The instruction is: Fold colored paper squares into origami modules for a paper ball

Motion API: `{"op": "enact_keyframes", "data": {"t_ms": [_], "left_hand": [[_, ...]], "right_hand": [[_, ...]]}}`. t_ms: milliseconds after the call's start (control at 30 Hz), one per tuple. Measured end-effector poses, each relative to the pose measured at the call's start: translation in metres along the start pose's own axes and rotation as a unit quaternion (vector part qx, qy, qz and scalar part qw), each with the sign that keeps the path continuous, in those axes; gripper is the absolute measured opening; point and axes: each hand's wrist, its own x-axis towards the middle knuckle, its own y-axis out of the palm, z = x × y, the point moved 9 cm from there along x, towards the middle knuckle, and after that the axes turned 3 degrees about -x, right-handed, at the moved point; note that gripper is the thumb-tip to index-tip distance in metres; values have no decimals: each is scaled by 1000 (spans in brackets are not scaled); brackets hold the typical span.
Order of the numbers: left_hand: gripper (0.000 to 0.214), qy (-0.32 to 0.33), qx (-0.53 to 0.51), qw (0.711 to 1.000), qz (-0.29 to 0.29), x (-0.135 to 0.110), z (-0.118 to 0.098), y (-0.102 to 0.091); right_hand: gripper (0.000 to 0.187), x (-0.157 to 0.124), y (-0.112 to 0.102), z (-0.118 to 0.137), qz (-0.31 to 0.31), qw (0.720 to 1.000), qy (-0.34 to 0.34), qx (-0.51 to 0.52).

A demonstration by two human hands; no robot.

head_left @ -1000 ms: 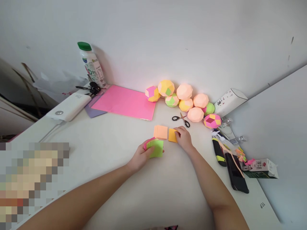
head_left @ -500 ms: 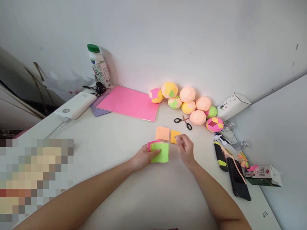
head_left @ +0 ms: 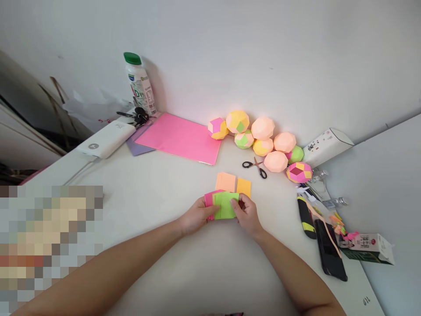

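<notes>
My left hand (head_left: 197, 215) is closed on a small fan of square paper notes, pink at the back and green in front. The thumb and fingers of my right hand (head_left: 246, 213) pinch the right edge of the green note paper (head_left: 226, 205). Just beyond my hands lie a stack of peach notes (head_left: 225, 181) and an orange-yellow note stack (head_left: 244, 186) on the table. Behind them rest scissors (head_left: 255, 166) with black handles, their blades apart.
Several faceted paper balls (head_left: 275, 161) sit against the wall. A pink sheet (head_left: 180, 138), a white power bank (head_left: 107, 139) and a bottle (head_left: 140, 83) stand at left. To the right are a phone (head_left: 330, 250), a black-and-yellow cutter (head_left: 305, 217) and a carton (head_left: 368, 248).
My right hand has moved left from beside the orange-yellow stack and taken hold of the green note paper's right edge. The view has shifted slightly.
</notes>
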Motion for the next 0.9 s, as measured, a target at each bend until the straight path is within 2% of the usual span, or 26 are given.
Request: {"op": "enact_keyframes", "data": {"t_ms": [133, 400, 600, 900], "left_hand": [[47, 9, 9, 999, -32, 0, 0, -6], [45, -6, -40, 999, -19, 0, 3, -5], [48, -7, -40, 999, 9, 0, 0, 0], [46, -8, -28, 998, 53, 0, -1, 6]], "right_hand": [[29, -1, 1, 1, 6, 1000, 3, 7], [30, 0, 2, -7, 13, 999, 22, 38], [34, 4, 3, -17, 36, 996, 43, 66], [38, 8, 3, -15, 64, 991, 64, 94]]}}
